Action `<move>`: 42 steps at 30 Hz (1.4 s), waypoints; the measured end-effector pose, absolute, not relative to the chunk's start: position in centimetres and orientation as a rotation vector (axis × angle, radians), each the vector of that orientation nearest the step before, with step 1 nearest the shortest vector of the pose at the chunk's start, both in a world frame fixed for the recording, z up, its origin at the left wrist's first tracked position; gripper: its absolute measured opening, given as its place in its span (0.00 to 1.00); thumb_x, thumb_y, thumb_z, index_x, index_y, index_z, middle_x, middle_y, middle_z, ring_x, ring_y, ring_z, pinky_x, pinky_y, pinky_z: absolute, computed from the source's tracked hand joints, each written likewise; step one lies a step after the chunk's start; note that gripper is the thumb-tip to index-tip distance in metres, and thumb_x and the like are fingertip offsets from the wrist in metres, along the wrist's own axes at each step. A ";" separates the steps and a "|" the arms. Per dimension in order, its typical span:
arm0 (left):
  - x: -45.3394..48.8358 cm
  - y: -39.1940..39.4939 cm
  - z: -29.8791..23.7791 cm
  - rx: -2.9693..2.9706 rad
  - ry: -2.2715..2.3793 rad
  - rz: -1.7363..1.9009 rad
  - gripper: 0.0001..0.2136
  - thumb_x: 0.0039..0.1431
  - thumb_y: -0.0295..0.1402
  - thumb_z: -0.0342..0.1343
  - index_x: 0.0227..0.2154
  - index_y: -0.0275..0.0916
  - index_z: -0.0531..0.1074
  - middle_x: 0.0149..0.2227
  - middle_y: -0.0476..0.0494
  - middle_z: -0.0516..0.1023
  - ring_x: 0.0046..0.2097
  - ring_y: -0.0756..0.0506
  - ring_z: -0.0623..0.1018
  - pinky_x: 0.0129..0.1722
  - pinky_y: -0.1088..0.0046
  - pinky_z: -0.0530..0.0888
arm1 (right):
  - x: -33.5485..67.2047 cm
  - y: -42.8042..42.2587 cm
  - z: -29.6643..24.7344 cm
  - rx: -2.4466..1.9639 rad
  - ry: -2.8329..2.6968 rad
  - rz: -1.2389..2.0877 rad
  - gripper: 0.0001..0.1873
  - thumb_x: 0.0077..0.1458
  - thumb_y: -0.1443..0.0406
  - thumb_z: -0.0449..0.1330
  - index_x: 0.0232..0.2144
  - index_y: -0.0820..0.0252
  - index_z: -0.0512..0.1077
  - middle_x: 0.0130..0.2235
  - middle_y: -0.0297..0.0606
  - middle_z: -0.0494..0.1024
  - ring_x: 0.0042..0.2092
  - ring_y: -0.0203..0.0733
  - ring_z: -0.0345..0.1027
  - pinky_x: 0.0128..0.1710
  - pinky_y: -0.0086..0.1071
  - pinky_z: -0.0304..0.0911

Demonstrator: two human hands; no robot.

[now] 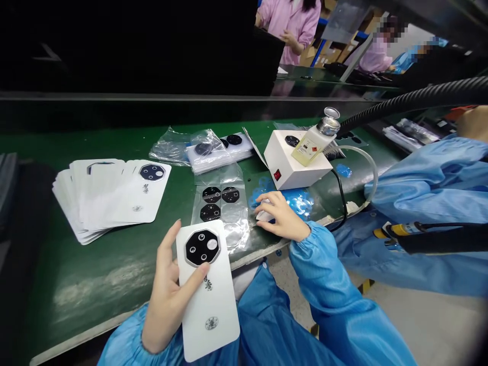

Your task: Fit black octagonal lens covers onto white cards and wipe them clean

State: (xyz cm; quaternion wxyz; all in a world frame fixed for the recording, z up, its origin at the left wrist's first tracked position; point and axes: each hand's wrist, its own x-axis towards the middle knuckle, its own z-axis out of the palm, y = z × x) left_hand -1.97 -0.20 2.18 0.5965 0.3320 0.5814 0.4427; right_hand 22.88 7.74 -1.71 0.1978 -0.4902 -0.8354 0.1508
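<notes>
"What fills the scene, largest first?"

"A green worktop (114, 264), with a pile of white panels (110, 198) fanned toward its left edge, too overlapped to count. One white box (301, 175) stands to the right, near the front edge."

"And the person's hands?"

"The left hand (170, 297) is clamped on a single panel (213, 305) at the front edge, thumb slanting across its face below the black plate, forefinger raised along its side. The right hand (280, 216) rests low, palm down, inside the front edge, fingers curled over a small white piece (265, 213); whether they grip it, one cannot tell."

"Smaller items?"

"One clear sheet (236, 229) near the front edge; one bottle (314, 145) atop the box; three black discs (230, 194) visible on the sheet; blue discs (301, 201) beside the box, too bunched to count."
</notes>
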 end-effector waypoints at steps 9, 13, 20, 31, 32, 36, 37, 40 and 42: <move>-1.0 -0.2 1.3 0.879 1.291 1.023 0.38 0.49 0.37 0.63 0.61 0.55 0.49 0.57 0.44 0.67 0.54 0.36 0.72 0.51 0.59 0.72 | 23.3 8.4 -3.1 -1.287 -2.224 0.526 0.04 0.49 0.70 0.58 0.26 0.57 0.69 0.44 0.43 0.71 0.49 0.51 0.58 0.50 0.53 0.55; -0.7 -0.1 1.9 0.858 1.274 1.006 0.39 0.49 0.37 0.63 0.61 0.55 0.47 0.51 0.44 0.72 0.50 0.38 0.75 0.47 0.62 0.75 | 23.1 8.1 -2.1 -1.159 -2.064 0.635 0.05 0.50 0.70 0.57 0.25 0.57 0.65 0.42 0.42 0.71 0.49 0.48 0.63 0.49 0.50 0.59; 0.9 0.7 3.6 0.936 1.285 1.140 0.40 0.48 0.34 0.63 0.61 0.53 0.49 0.56 0.44 0.68 0.52 0.36 0.74 0.48 0.62 0.75 | 20.5 4.5 1.6 -0.913 -1.784 0.824 0.05 0.57 0.69 0.52 0.30 0.56 0.59 0.34 0.36 0.73 0.32 0.34 0.71 0.31 0.32 0.69; 3.3 -0.5 5.5 0.980 1.193 1.245 0.33 0.50 0.30 0.60 0.59 0.52 0.56 0.60 0.47 0.64 0.48 0.40 0.76 0.44 0.67 0.77 | 18.5 -0.8 7.7 -1.052 -2.080 0.236 0.14 0.51 0.75 0.56 0.39 0.55 0.66 0.31 0.39 0.75 0.31 0.38 0.70 0.28 0.31 0.69; 3.4 -0.5 5.5 0.981 1.167 1.255 0.32 0.51 0.29 0.59 0.59 0.52 0.56 0.58 0.48 0.66 0.49 0.41 0.76 0.43 0.69 0.77 | 18.4 -0.9 7.9 -1.061 -2.097 0.210 0.14 0.51 0.75 0.56 0.38 0.56 0.66 0.32 0.40 0.75 0.32 0.38 0.70 0.29 0.32 0.69; 3.1 -0.5 5.5 0.996 1.120 1.246 0.31 0.52 0.29 0.58 0.58 0.57 0.57 0.53 0.53 0.72 0.51 0.42 0.75 0.46 0.70 0.76 | 18.3 -1.2 7.9 -1.085 -2.145 0.160 0.10 0.52 0.73 0.56 0.37 0.57 0.66 0.33 0.41 0.75 0.32 0.38 0.69 0.31 0.34 0.69; 3.0 -0.5 5.4 0.994 1.133 1.236 0.32 0.52 0.30 0.59 0.58 0.56 0.57 0.54 0.53 0.71 0.51 0.41 0.75 0.46 0.68 0.76 | 18.3 -1.2 7.9 -1.091 -2.145 0.158 0.10 0.52 0.73 0.56 0.37 0.57 0.66 0.33 0.41 0.75 0.32 0.38 0.69 0.31 0.34 0.68; 3.0 -0.5 5.4 0.992 1.153 1.258 0.31 0.51 0.32 0.59 0.58 0.55 0.58 0.59 0.54 0.66 0.49 0.40 0.76 0.45 0.67 0.77 | 18.0 -1.2 7.9 -1.107 -2.127 0.151 0.10 0.51 0.73 0.57 0.35 0.56 0.66 0.31 0.38 0.75 0.30 0.37 0.68 0.30 0.35 0.68; 3.0 -0.5 5.5 1.001 1.112 1.306 0.29 0.52 0.30 0.58 0.57 0.58 0.60 0.60 0.56 0.65 0.46 0.43 0.78 0.42 0.71 0.78 | 17.7 -1.1 7.9 -1.111 -2.103 0.150 0.10 0.50 0.73 0.57 0.34 0.56 0.66 0.30 0.37 0.75 0.29 0.37 0.67 0.29 0.35 0.67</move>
